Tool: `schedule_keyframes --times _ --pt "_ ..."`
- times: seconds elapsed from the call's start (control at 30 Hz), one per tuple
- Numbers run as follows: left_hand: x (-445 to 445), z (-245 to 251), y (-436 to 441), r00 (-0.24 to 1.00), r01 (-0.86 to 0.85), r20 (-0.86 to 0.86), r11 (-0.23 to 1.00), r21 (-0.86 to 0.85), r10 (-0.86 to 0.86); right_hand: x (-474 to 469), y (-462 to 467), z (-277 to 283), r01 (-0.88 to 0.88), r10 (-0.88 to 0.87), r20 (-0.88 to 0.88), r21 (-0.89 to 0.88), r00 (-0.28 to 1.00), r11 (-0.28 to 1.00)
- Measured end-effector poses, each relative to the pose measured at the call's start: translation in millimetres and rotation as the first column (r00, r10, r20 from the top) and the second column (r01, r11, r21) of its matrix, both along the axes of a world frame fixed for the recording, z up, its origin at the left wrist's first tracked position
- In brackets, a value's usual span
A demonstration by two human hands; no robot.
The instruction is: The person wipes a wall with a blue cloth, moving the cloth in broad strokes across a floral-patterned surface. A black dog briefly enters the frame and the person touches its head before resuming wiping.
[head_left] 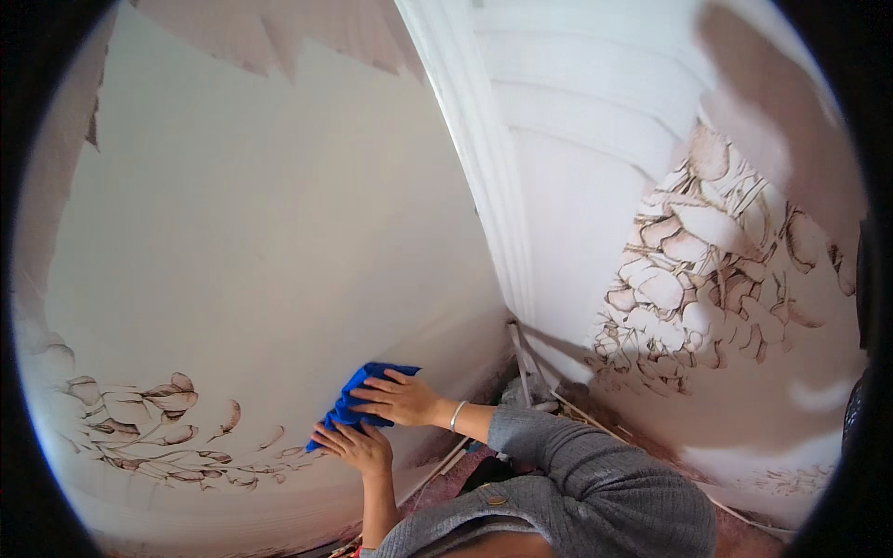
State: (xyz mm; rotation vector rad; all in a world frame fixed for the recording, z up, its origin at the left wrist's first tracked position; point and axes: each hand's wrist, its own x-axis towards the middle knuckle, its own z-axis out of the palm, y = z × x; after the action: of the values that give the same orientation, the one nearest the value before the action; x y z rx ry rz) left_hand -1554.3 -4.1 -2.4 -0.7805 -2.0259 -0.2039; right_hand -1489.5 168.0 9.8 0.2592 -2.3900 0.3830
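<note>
A crumpled blue cloth is pressed against a pale wall covering printed with brown-outlined petals and stems. My right hand, with a silver bangle at the wrist, lies spread over the upper part of the cloth. Lower and to the left, my left hand rests on the cloth's bottom end, fingers stretched out. Part of the cloth is hidden under both hands. Printed petals run along the lower left of this wall.
A white moulded corner trim separates this wall from another wall bearing a dense petal print. At the corner's foot stand a white pipe and a clear plastic bag. Thin strips lie along the floor edge.
</note>
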Motion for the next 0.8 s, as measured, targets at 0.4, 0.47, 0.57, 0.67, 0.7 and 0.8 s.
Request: schedule_keyframes --times 0.4,0.47,0.57,0.67,0.7,0.8 --pt "37.1 186.5 193.4 0.994 0.109 -0.004 0.982 -0.155 -0.111 23.1 156.3 135.9 0.289 -0.465 -0.385 -0.432 0.798 0.854" --pt "46.3 154.8 211.1 0.976 0.216 0.004 0.957 -0.194 -0.220 35.9 162.8 92.9 0.332 -0.539 -0.322 -0.518 0.778 0.788" --pt "49.6 94.9 205.7 0.961 0.261 -0.018 0.923 -0.281 -0.278 48.8 151.0 23.9 0.296 -0.534 -0.287 -0.585 0.795 0.755" --pt "51.0 42.8 174.5 0.962 0.260 0.182 0.888 -0.379 -0.204 67.9 127.4 -25.9 0.285 -0.391 -0.063 -0.580 0.918 0.763" --pt "51.7 27.4 162.2 0.957 0.259 0.226 0.883 -0.392 -0.180 72.5 117.3 -37.5 0.271 -0.340 -0.017 -0.569 0.940 0.776" --pt "54.8 -12.8 122.2 0.950 0.202 0.295 0.926 -0.319 -0.106 77.8 88.5 -57.9 0.256 -0.252 0.066 -0.414 0.966 0.873"
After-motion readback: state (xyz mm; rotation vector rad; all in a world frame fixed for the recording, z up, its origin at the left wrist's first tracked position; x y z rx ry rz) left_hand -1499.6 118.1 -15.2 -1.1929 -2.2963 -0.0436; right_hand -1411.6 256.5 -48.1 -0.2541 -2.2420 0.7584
